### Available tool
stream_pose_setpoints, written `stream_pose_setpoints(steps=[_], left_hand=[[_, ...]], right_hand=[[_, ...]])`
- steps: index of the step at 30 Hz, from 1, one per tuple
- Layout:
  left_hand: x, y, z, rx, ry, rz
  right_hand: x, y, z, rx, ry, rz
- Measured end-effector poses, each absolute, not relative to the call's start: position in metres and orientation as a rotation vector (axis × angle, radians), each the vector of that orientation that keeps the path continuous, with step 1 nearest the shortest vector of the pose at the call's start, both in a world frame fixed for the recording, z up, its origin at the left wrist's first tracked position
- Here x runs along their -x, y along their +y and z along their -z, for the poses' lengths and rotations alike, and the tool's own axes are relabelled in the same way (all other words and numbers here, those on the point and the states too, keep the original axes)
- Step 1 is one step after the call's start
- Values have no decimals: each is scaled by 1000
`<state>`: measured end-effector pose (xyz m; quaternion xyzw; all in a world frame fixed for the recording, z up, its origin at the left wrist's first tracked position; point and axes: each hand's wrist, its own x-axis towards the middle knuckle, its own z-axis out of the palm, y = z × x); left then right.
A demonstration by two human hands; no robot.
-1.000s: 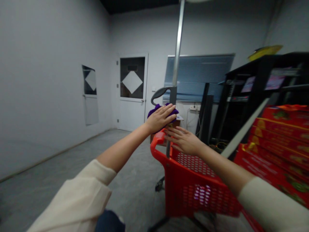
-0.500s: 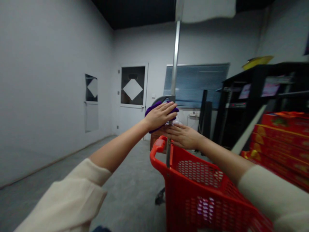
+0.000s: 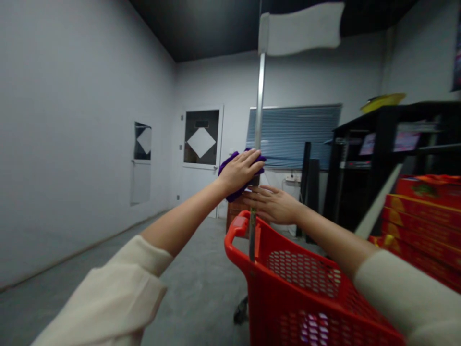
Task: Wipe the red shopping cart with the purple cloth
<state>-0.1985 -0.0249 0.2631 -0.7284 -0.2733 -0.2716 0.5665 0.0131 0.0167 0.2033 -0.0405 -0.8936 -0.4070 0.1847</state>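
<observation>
A purple cloth (image 3: 235,191) lies under my left hand (image 3: 240,170), whose fingers press it against the upright metal pole (image 3: 260,105). What the cloth covers on the pole is hidden. Just below, my right hand (image 3: 275,204) reaches across by the pole with its fingers stretched out and holding nothing; I cannot tell whether they touch it. The pole rises from the handle end of a red plastic shopping cart (image 3: 266,293) and carries a blank white sign (image 3: 302,31) at its top.
Red boxes (image 3: 425,221) are stacked at the right, by black shelving (image 3: 385,120) with a yellow object (image 3: 383,102) on top. At the back are a white door (image 3: 201,187) and a window with blue blinds (image 3: 295,132). Grey floor (image 3: 190,278) stretches along the left wall.
The view has tilted up, so the whole sign shows. My left hand and the cloth now cover the grey bracket that stuck out above them on the pole. My right hand stays near the pole.
</observation>
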Motion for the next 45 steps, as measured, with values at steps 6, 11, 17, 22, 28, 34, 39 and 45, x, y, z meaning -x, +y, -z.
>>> stream_pose_setpoints(steps=[6,11,17,22,28,34,39,45], left_hand=[[197,-25,-264,1781,-539,484],[198,-22,-280,1713,-640,599],[198,-21,-283,1796,-536,486],[204,-18,-296,1740,-664,667],[215,-16,-287,1799,-652,687],[220,-16,-288,1758,-788,952],[233,-19,-258,1761,-863,1149],[231,-17,-263,1746,-913,1325]], right_hand=[[-12,18,-209,122,-2512,1175],[-12,22,-214,71,-2482,1225],[-12,21,-220,123,-2492,1226],[-11,17,-227,143,-2518,1191],[-15,15,-225,145,-2510,1166],[-16,16,-227,115,-2496,1182],[-20,16,-226,135,-2436,1181],[-11,17,-224,63,-2413,1190]])
